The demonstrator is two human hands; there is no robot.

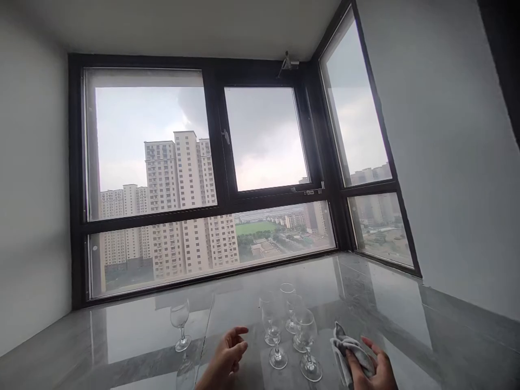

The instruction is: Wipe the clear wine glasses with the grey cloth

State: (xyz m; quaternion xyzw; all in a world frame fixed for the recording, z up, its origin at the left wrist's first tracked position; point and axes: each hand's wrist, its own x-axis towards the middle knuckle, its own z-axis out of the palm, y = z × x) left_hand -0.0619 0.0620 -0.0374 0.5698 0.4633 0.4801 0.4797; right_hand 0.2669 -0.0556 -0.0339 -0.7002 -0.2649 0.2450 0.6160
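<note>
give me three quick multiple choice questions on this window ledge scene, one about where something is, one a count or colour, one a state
1. Where does the lone wine glass stand relative to the cluster of glasses?
A. to the left of it, apart
B. to the right of it
C. inside the cluster

2. What colour is the cloth in the right hand?
A. red
B. pale grey
C. dark blue

3. What is the state of the left hand?
A. shut around a glass stem
B. open, holding nothing
C. pressed flat on the window

Answers:
1. A, the single glass stands alone on the marble ledge, with a bare gap between it and the group.
2. B, the crumpled cloth is light grey to whitish.
3. B, its fingers are loosely curled with nothing between them, short of the nearest glass.
</note>
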